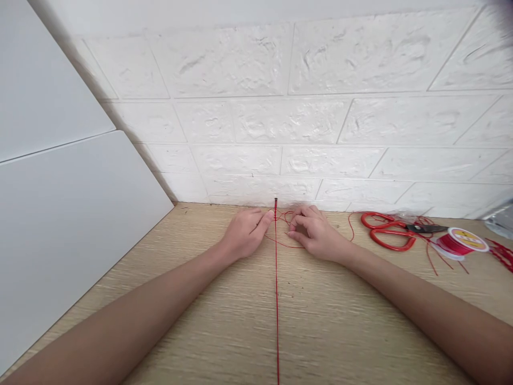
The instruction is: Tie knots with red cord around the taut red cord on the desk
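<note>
A taut red cord runs from a small dark fastening near the wall straight toward me. Close to its far end, thin red thread loops around it in a small knotted stretch. My left hand is closed beside that stretch, thumb and fingers pinching at the cord from the left. On the other side my right hand curls with fingertips drawn together at the loose loops of thread. A thread end trails below, between both hands. Exactly which strand each hand grips is partly hidden.
Red-handled scissors lie at the right beside a spool of red thread, with loose thread pieces around them. A red braided piece and clear plastic sit farther right. A white brick-pattern wall closes the back; white panels stand left.
</note>
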Demonstrator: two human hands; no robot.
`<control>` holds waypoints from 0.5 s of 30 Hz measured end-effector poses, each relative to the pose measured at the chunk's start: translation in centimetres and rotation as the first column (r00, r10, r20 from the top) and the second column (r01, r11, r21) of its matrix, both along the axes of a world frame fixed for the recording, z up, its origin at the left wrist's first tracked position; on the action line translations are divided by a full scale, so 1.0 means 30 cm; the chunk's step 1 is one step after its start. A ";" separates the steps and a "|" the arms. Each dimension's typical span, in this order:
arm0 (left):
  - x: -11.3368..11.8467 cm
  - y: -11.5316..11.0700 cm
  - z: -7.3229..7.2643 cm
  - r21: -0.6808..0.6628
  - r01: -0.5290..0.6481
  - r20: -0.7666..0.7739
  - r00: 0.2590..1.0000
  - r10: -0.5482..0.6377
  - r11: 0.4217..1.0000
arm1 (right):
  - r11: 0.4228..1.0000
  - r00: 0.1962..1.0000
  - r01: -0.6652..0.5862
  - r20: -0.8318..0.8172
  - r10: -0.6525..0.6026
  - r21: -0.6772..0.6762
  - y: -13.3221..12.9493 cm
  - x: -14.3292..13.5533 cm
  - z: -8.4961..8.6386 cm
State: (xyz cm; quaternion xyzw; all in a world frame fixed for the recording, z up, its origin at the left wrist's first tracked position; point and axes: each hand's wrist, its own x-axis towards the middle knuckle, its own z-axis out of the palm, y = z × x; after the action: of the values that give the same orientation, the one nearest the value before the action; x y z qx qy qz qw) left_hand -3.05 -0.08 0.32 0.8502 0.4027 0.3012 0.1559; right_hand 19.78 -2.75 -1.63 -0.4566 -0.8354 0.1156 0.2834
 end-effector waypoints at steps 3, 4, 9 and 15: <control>-0.001 -0.001 0.002 -0.008 -0.006 0.000 1.000 0.006 1.000 | 0.999 0.999 -0.032 -0.027 0.033 0.045 -0.004 0.001 0.006; -0.001 0.000 0.003 -0.010 -0.005 0.000 1.000 0.005 1.000 | 0.996 0.997 -0.039 -0.060 0.044 0.079 -0.006 0.002 0.009; -0.003 0.001 0.007 -0.027 0.007 -0.009 1.000 -0.007 1.000 | 0.976 0.963 -0.024 -0.257 0.080 0.215 -0.030 0.008 0.012; -0.002 0.001 0.007 -0.031 0.009 -0.018 1.000 -0.009 0.999 | 0.983 0.815 0.138 -0.578 -0.043 0.121 -0.053 -0.016 0.012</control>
State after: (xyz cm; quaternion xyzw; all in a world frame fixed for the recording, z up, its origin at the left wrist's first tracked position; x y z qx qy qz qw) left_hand -3.10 -0.06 0.54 0.8521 0.4049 0.2864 0.1669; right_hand 19.31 -4.33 -1.26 -0.4161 -0.6950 0.1674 0.5619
